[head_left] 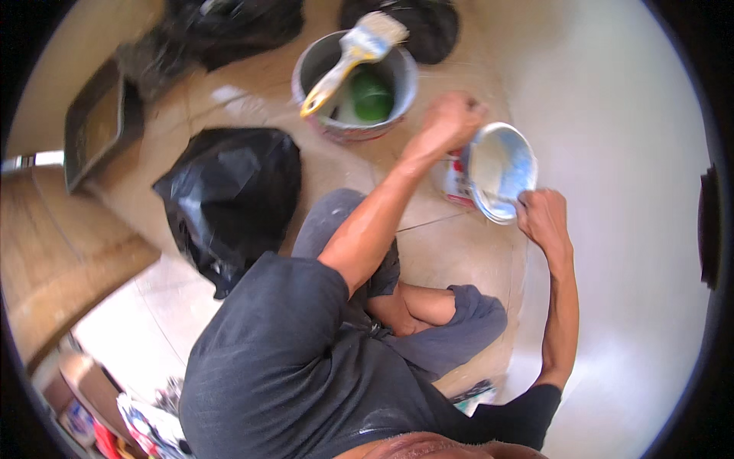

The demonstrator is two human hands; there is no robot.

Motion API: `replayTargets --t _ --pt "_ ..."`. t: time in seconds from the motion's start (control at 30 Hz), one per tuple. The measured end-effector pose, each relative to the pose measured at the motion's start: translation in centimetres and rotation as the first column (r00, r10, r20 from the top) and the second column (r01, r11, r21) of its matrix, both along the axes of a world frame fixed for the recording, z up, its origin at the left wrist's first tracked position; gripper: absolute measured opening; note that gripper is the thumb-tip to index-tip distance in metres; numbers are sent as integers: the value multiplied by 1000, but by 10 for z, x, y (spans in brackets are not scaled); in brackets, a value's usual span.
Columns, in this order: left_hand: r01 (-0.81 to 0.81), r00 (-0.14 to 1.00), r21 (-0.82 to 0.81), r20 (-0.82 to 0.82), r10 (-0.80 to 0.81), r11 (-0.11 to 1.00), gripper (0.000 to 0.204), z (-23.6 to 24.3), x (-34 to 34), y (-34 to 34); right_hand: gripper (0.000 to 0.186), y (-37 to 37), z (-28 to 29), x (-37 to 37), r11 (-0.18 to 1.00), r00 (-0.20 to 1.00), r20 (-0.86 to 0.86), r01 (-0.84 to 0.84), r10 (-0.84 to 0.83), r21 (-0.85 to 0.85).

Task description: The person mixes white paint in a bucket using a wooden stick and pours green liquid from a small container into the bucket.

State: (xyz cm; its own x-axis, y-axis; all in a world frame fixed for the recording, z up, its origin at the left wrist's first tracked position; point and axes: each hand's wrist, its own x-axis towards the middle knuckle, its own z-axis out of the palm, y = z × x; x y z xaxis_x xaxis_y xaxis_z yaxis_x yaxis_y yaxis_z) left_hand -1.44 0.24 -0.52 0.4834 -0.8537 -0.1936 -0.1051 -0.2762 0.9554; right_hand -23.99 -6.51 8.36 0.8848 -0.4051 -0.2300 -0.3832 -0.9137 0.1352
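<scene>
A white bucket (501,172) with a red and blue label is tilted so its mouth faces me; a pale, whitish coating shows inside. My left hand (456,120) is closed and slightly blurred at the bucket's upper left edge, and what it grips cannot be made out. Closed at the bucket's lower right rim, my right hand (544,218) grips a thin, stick-like tool (501,199) that reaches into the mouth. Left of the bucket stands a larger pail (409,84) with a wide paintbrush (348,65) lying across its rim and a green round object (372,96) inside.
A filled black plastic bag (233,195) sits at my left. More black bags (229,27) lie at the far side, near a dark paint tray (99,126). A pale wall (619,229) rises close on the right. Wooden furniture (65,256) stands at far left.
</scene>
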Motion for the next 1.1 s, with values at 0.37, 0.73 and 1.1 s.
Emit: replayTargets --t 0.37,0.73,1.1 --pt "-5 998 46 -61 8 999 41 -3 0 -4 18 -25 -32 31 993 985 173 -3 24 -121" --pt "26 998 -134 -53 -34 991 42 -16 9 -14 16 -57 -31 -26 994 979 205 3 19 -108" --pt "26 1000 -100 6 -26 995 44 2 -15 -9 14 -9 -38 -16 993 942 335 -63 26 99"
